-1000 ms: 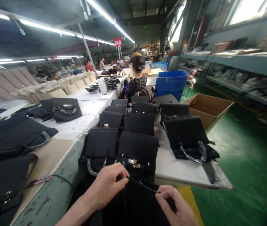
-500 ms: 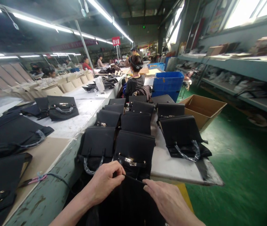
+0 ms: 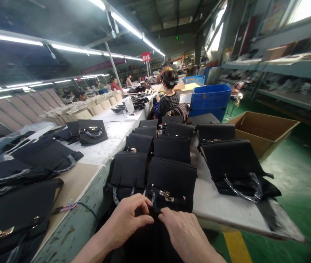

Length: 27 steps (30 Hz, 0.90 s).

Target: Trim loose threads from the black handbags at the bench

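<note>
My left hand [image 3: 128, 219] and my right hand [image 3: 184, 233] meet at the bottom centre, fingers curled and pinched on the top edge of a black bag [image 3: 147, 244] in my lap. Their fingertips almost touch. Just beyond them stands a black handbag with a gold clasp [image 3: 172, 182], and a second black handbag [image 3: 128, 173] with plastic-wrapped handles stands to its left. What exactly the fingers pinch is hidden by the hands.
Rows of black handbags fill a side table [image 3: 212, 208] ahead. A long workbench [image 3: 89, 157] on the left carries more bags. A seated person [image 3: 169, 98] works further along. A blue bin [image 3: 210, 98], a cardboard box [image 3: 262, 131] and green floor lie on the right.
My right hand has slid left along the bag's edge until it meets my left hand. The thin strap stretched between the hands a second ago no longer shows. The view shifted slightly.
</note>
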{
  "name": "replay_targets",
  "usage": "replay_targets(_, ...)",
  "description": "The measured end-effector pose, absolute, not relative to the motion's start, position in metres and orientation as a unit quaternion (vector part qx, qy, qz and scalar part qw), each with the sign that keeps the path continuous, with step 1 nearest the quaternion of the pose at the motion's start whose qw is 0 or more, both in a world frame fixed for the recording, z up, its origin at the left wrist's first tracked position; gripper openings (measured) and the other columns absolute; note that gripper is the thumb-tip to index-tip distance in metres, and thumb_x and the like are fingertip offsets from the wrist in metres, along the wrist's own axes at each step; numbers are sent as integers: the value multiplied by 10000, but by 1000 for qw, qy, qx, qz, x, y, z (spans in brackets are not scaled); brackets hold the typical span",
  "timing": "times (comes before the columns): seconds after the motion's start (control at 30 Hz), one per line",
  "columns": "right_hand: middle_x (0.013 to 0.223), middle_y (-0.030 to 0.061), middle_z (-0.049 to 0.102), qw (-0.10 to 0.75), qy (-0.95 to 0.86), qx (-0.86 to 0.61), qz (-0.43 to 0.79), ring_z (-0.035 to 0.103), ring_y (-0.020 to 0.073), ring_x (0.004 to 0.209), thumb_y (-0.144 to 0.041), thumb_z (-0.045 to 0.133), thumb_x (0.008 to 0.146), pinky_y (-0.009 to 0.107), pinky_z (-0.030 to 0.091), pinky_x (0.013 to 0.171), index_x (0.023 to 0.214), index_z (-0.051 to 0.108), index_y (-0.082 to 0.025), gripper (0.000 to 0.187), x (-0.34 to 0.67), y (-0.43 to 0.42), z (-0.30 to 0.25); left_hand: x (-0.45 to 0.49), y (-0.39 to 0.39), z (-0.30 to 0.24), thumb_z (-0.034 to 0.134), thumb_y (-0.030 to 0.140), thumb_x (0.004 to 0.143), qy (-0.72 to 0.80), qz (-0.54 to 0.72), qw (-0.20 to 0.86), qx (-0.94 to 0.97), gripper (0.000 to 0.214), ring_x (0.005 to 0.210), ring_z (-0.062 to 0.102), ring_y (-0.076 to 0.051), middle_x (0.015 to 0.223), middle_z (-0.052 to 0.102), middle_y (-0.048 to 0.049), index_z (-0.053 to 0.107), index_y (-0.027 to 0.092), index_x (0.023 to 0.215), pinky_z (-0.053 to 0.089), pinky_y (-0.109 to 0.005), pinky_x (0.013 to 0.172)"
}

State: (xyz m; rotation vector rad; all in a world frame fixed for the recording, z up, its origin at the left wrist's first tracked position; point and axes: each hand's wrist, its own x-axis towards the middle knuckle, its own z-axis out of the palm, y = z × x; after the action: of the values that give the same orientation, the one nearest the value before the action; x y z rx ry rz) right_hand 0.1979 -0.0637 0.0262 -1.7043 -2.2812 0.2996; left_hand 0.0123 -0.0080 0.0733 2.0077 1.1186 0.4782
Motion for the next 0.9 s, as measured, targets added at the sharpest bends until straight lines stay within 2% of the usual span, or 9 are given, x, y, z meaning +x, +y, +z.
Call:
replay_targets(0.17, 718, 6, 727, 138, -793, -582, 121, 698, 249, 624, -127, 475, 968, 329, 192, 511, 877, 600, -221, 181, 197, -65, 24, 2, -15, 70, 674, 147, 828, 458, 214, 356, 786, 148, 891, 647, -145, 967, 706, 9, 618, 186, 696, 434, -231, 832)
replay_targets(0.47, 734, -13, 717, 148, -798, -570, 124, 696, 230, 627, -102, 487, 943, 327, 219, 517, 884, 583, -241, 180, 196, -68, 20, 3, -10, 71, 651, 136, 822, 454, 182, 299, 820, 151, 751, 599, -121, 834, 662, 32, 571, 189, 706, 395, -224, 700)
replay_targets(0.63, 746, -8, 721, 164, -792, -574, 131, 703, 228, 645, -163, 462, 978, 323, 242, 515, 924, 563, -239, 138, 198, -68, 18, 7, -9, 69, 645, 112, 797, 460, 190, 309, 810, 173, 732, 585, -107, 814, 653, 39, 552, 181, 669, 380, -210, 676)
replay_targets(0.9, 728, -21, 713, 176, -794, -564, 141, 703, 235, 646, -154, 465, 971, 325, 235, 517, 958, 543, -251, 125, 200, -70, 20, 13, -7, 67, 607, 76, 757, 467, 191, 326, 799, 174, 691, 559, -98, 778, 640, 39, 525, 176, 641, 368, -203, 649)
